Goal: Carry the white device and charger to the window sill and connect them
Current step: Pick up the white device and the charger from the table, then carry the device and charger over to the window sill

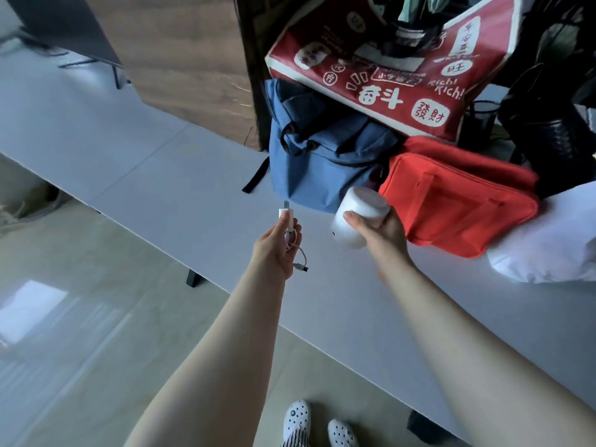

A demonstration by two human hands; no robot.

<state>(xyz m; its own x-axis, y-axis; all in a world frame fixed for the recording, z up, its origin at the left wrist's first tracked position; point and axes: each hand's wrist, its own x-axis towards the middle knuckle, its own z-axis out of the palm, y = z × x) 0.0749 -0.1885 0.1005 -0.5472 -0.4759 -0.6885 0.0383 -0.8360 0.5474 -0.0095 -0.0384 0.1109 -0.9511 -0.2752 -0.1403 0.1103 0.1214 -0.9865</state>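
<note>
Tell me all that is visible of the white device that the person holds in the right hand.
The white device is a small rounded cylinder with a smooth, matte surface that looks like plastic. It is tilted, its flat round end facing up and away toward the bags. A small dark spot shows low on its side. The right hand grips it from the side, thumb across the front, holding it in the air above the white surface. No cable is plugged into it; the charger is apart, in the left hand.

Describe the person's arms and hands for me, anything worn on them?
Both forearms are bare, no sleeves in view. The left hand and right hand wear no gloves, and no rings, watch or bracelets are visible. Nails look short and unpainted.
</note>
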